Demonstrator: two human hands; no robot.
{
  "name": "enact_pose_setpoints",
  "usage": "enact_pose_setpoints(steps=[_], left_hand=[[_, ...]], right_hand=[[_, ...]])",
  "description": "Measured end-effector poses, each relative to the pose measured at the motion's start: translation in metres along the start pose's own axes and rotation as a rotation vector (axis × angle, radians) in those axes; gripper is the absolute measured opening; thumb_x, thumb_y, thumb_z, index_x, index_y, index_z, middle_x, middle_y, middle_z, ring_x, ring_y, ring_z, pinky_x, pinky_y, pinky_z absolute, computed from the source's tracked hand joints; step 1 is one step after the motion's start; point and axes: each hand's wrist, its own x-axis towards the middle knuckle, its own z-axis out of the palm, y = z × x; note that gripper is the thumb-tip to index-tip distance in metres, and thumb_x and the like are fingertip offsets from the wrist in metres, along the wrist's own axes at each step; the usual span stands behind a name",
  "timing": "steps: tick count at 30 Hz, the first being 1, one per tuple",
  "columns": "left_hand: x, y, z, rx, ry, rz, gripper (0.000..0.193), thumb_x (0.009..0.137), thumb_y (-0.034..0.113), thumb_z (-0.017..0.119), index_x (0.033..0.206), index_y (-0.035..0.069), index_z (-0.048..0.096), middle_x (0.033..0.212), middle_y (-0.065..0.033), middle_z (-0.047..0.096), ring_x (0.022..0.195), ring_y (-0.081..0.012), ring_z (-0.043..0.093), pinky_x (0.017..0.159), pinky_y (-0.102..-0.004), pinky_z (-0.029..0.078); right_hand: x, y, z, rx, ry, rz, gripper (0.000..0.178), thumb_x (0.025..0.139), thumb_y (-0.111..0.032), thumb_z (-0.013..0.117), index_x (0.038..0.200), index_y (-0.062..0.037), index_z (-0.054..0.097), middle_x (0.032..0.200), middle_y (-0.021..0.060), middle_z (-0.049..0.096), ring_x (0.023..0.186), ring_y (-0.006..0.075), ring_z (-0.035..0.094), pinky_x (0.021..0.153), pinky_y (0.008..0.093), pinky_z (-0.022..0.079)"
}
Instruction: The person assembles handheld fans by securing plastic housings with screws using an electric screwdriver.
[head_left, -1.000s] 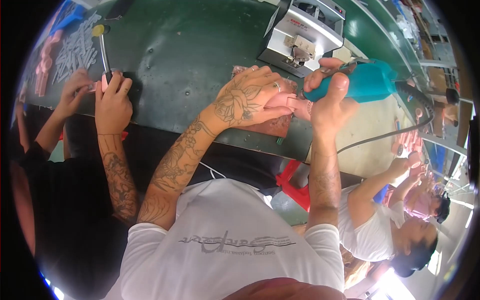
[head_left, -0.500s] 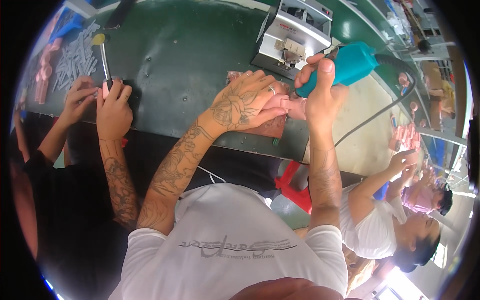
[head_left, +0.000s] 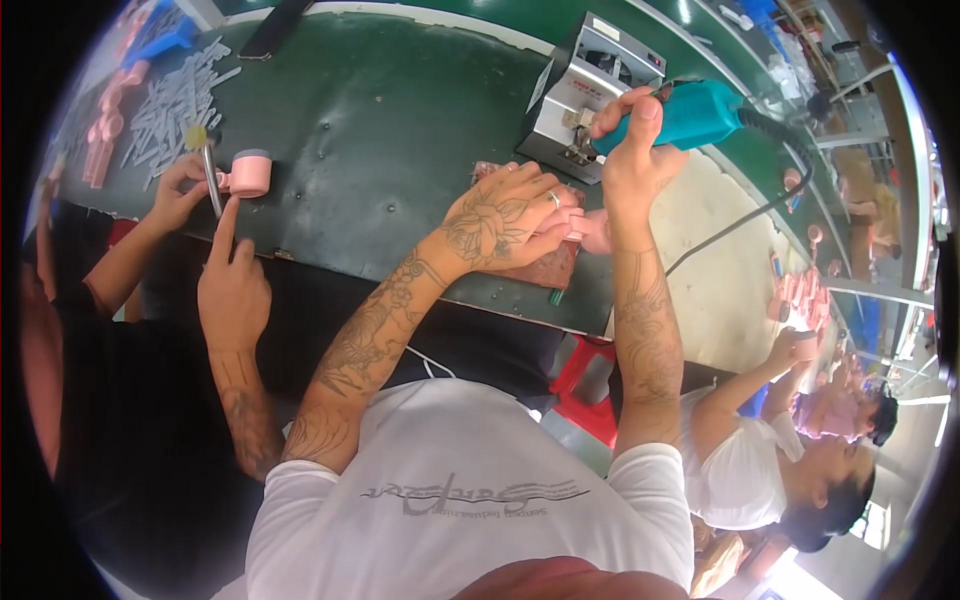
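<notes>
My left hand [head_left: 512, 218] is closed on a pink plastic part [head_left: 592, 230], pressing it against a reddish-brown block [head_left: 550, 268] on the bench. The part's rounded end sticks out to the right of my fingers; the rest is hidden under my hand. My right hand [head_left: 640, 150] wraps round a teal corded electric screwdriver [head_left: 690, 113], raised above the pink part. Its front end lies by the face of a silver screw feeder [head_left: 572, 95]; whether the tip touches the feeder, I cannot tell.
At left, a co-worker's hands [head_left: 225, 270] handle a hammer-like tool [head_left: 211, 175] beside a pink round-headed part [head_left: 251, 173]. Grey strips [head_left: 180, 110] lie piled behind. The screwdriver's cable [head_left: 740, 230] loops at right. Another person [head_left: 745, 450] works there near several pink parts [head_left: 800, 290].
My right hand has lifted the screwdriver away from the pink part toward the screw feeder. My left hand keeps its hold. At left, the co-worker's hands have parted, exposing a pink part.
</notes>
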Motion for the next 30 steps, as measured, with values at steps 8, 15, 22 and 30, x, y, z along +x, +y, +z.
enact_pose_setpoints(steps=[8, 15, 22, 30], left_hand=[[0.003, -0.002, -0.002, -0.009, 0.018, 0.019, 0.03, 0.086, 0.031, 0.069, 0.099, 0.004, 0.066, 0.109, -0.0099, 0.063, 0.104, -0.0307, 0.057, 0.09, -0.0458, 0.048], [0.0, -0.007, 0.005, 0.004, 0.062, 0.032, 0.027, 0.085, 0.032, 0.071, 0.09, 0.005, 0.068, 0.114, -0.0088, 0.064, 0.108, -0.0287, 0.057, 0.092, -0.045, 0.048], [-0.002, -0.003, 0.005, 0.019, 0.026, 0.009, 0.026, 0.084, 0.031, 0.073, 0.088, 0.006, 0.067, 0.115, -0.0075, 0.064, 0.107, -0.0277, 0.057, 0.089, -0.0448, 0.049], [0.008, -0.001, -0.001, 0.004, -0.018, 0.004, 0.018, 0.093, 0.024, 0.066, 0.094, 0.006, 0.069, 0.116, -0.0043, 0.065, 0.104, -0.0269, 0.056, 0.09, -0.044, 0.048]], right_hand=[[-0.034, -0.055, -0.023, -0.066, 0.084, 0.198, 0.066, 0.099, -0.058, 0.062, 0.109, 0.0074, 0.057, 0.068, 0.0094, 0.053, 0.061, 0.0215, 0.054, 0.06, 0.0374, 0.048], [-0.06, -0.052, -0.041, -0.033, 0.01, 0.233, 0.058, 0.1, -0.05, 0.064, 0.111, 0.0069, 0.059, 0.07, 0.0072, 0.061, 0.063, 0.0172, 0.061, 0.06, 0.0302, 0.05], [-0.064, -0.042, -0.045, -0.043, 0.008, 0.216, 0.055, 0.1, -0.047, 0.065, 0.109, 0.0066, 0.059, 0.071, 0.0074, 0.061, 0.063, 0.0172, 0.061, 0.058, 0.0298, 0.049], [-0.066, -0.035, -0.044, -0.059, -0.071, 0.187, 0.052, 0.104, -0.05, 0.058, 0.095, -0.0001, 0.048, 0.07, 0.0105, 0.054, 0.059, 0.0213, 0.054, 0.059, 0.0374, 0.05]])
